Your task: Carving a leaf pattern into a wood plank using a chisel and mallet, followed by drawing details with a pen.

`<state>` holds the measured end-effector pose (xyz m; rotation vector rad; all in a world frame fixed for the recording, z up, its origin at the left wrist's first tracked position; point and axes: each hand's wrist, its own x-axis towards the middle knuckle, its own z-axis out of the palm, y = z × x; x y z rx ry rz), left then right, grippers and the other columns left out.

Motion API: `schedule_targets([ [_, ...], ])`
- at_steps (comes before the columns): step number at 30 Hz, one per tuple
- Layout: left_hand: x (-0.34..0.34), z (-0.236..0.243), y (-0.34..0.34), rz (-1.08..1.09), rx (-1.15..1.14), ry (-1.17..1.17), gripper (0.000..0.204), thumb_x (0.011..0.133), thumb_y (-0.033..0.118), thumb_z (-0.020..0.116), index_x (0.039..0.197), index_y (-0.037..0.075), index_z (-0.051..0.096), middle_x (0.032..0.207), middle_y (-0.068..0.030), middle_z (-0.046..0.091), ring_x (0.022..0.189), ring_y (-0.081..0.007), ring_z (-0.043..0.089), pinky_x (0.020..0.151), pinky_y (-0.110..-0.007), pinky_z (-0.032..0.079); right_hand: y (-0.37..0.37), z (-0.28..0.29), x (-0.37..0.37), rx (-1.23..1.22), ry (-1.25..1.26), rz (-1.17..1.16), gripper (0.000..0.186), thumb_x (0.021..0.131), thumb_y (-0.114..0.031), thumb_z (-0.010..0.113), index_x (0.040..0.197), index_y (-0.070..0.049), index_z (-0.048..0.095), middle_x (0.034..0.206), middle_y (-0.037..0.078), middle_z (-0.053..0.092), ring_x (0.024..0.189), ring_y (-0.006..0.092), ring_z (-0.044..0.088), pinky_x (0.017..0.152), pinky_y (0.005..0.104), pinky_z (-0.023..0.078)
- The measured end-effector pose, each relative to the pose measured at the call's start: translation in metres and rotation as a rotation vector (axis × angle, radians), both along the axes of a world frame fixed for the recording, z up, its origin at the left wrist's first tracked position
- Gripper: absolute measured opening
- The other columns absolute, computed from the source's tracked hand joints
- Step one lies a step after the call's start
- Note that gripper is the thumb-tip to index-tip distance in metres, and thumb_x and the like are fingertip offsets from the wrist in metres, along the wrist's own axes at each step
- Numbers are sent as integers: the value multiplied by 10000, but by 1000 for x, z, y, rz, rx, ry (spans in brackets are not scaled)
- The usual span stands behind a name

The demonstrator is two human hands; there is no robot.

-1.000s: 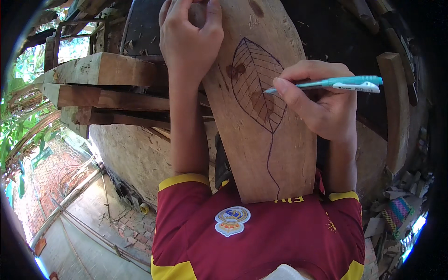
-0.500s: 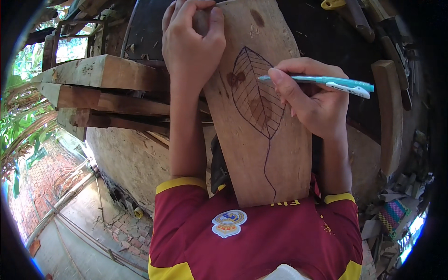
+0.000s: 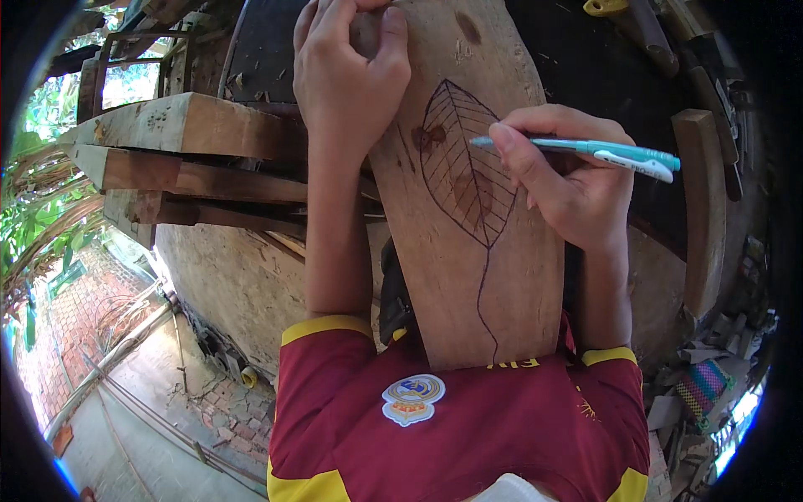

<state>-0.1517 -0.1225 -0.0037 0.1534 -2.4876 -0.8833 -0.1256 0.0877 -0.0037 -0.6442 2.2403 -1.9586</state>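
Observation:
A long wooden board (image 3: 435, 293) slopes up from my chest to the dark table. Drawn on it in dark ink is a leaf (image 3: 468, 188) with a midrib, slanting side veins and a wavy stem running down. My left hand (image 3: 351, 84) grips the board's upper left edge, its thumb on the face and its fingertips partly cut off by the frame. In my right hand (image 3: 569, 171), a turquoise pen (image 3: 577, 146) with a white clip is pinched. Its tip is over the leaf's upper half, close to the midrib; whether it touches the wood I cannot tell.
Thick timber pieces (image 3: 192, 125) are stacked to the left. On the right, a curved wooden piece (image 3: 701, 213) stands beside the dark tabletop (image 3: 585, 63). A yellow-handled tool (image 3: 606, 7) lies at the far right, and a woven colourful item (image 3: 704, 386) sits among scraps below.
The board and both hands appear slightly farther right in the view. The pen keeps nearly the same place over the leaf, and both grips are unchanged.

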Motion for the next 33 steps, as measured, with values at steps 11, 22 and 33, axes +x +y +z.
schedule_targets([
  [11, 0, -3, -2, -5, -18, 27, 225, 940, 184, 656, 1051, -10, 677, 1323, -296, 601, 1337, -416, 519, 1098, -456, 399, -6, 4, -1, -100, -28, -38, 96, 923, -91, 747, 932, 4, 756, 748, 25, 713, 639, 46, 652, 553, 168, 497],
  [22, -3, -13, -8, -7, -33, 57, 228, 940, 189, 655, 1047, -11, 676, 1311, -291, 607, 1342, -414, 514, 1102, -456, 395, -5, 0, -6, 8, 24, -26, 93, 909, -90, 763, 947, -6, 763, 767, 36, 726, 650, 48, 660, 572, 169, 513],
  [33, -1, -5, -5, -12, -21, -1, 235, 940, 196, 657, 1052, -10, 676, 1320, -288, 605, 1344, -413, 513, 1102, -458, 400, -4, 4, -7, 9, -30, -1, 93, 900, -94, 774, 930, -6, 764, 755, 23, 725, 643, 37, 651, 567, 165, 503],
])
